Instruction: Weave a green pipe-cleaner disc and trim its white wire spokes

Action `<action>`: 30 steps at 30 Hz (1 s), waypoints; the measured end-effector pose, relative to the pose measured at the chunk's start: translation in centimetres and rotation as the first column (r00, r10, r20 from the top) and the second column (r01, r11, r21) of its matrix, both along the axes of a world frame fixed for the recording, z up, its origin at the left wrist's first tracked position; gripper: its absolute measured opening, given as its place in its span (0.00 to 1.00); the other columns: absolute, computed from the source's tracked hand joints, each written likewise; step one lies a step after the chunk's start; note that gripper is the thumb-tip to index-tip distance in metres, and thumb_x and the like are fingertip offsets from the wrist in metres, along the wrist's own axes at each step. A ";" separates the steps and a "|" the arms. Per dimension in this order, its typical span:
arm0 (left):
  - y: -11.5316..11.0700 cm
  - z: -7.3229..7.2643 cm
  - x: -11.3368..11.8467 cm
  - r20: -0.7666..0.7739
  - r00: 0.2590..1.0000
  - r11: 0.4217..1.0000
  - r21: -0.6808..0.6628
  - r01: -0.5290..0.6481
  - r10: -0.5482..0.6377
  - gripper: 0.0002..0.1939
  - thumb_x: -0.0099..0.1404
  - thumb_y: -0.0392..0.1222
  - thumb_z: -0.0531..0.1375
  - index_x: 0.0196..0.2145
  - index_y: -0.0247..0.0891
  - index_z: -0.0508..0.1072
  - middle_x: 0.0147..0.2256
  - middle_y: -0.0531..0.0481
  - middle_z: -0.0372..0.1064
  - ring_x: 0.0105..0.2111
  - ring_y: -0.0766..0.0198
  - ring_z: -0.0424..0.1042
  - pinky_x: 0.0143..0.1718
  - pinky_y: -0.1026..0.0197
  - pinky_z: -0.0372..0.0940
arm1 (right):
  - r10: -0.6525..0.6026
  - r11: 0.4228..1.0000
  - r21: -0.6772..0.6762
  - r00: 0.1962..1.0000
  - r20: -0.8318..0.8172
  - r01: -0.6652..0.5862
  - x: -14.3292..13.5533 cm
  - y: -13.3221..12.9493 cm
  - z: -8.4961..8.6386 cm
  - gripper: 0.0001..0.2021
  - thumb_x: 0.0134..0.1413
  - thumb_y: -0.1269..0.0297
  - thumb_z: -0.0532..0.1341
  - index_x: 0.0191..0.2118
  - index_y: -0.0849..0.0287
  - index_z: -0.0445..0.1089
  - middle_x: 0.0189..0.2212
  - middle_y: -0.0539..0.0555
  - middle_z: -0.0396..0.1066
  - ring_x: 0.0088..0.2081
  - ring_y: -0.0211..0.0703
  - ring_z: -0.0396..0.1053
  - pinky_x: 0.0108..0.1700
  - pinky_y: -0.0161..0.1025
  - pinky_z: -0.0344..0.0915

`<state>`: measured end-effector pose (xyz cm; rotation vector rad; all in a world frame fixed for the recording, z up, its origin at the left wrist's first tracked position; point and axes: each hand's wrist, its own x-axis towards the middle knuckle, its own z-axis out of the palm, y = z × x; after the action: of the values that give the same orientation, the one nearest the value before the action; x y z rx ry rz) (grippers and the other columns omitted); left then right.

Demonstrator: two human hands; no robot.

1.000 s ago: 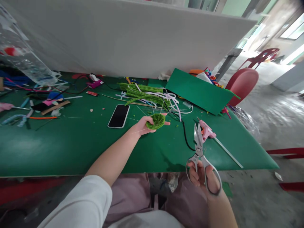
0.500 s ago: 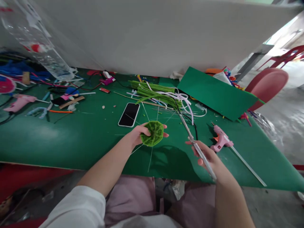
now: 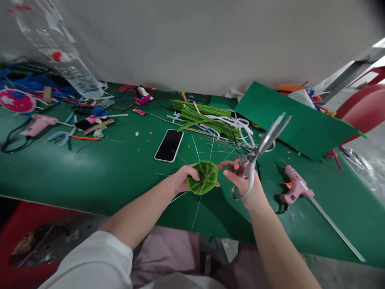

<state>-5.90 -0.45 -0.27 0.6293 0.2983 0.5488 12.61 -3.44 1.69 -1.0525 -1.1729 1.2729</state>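
My left hand (image 3: pixel 187 179) is closed on a green fuzzy disc (image 3: pixel 203 176) with many sides, thumb on its face and fingers beneath. Several thin stiff wires (image 3: pixel 196 147) stick out from the disc all round. Just to its right, my right hand (image 3: pixel 245 182) grips metal scissors (image 3: pixel 258 150) by the handles, with the blades a little apart and pointing up and away from me. The right fingertips come close to the disc's right edge; whether they touch it I cannot tell.
A phone (image 3: pixel 169 145) lies behind the disc. Green pipe cleaners (image 3: pixel 207 118) lie in a bundle near the wall. One pink glue gun (image 3: pixel 296 185) rests at right, another pink glue gun (image 3: pixel 39 124) at left. A plastic bottle (image 3: pixel 69 68) and a green sheet (image 3: pixel 294 120) stand at the back.
My right hand has come left, close to the disc, and the scissors have turned in it from pointing back along the forearm to blades forward. The left hand still holds the disc.
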 end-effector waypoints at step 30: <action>0.6 -1.2 0.1 -0.038 0.998 0.998 0.011 -0.057 0.057 0.30 0.46 0.30 0.50 0.50 0.30 0.64 0.34 0.39 0.72 0.17 0.66 0.68 0.13 0.67 0.57 | -0.384 0.923 -0.098 0.906 -0.179 0.372 6.2 1.4 -2.3 0.12 0.42 0.65 0.64 0.36 0.58 0.68 0.42 0.55 0.71 0.47 0.47 0.68 0.45 0.43 0.67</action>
<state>-5.83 0.18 -1.44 0.6429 0.3505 0.5936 18.84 -2.04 -0.61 -1.1104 -0.7384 1.0792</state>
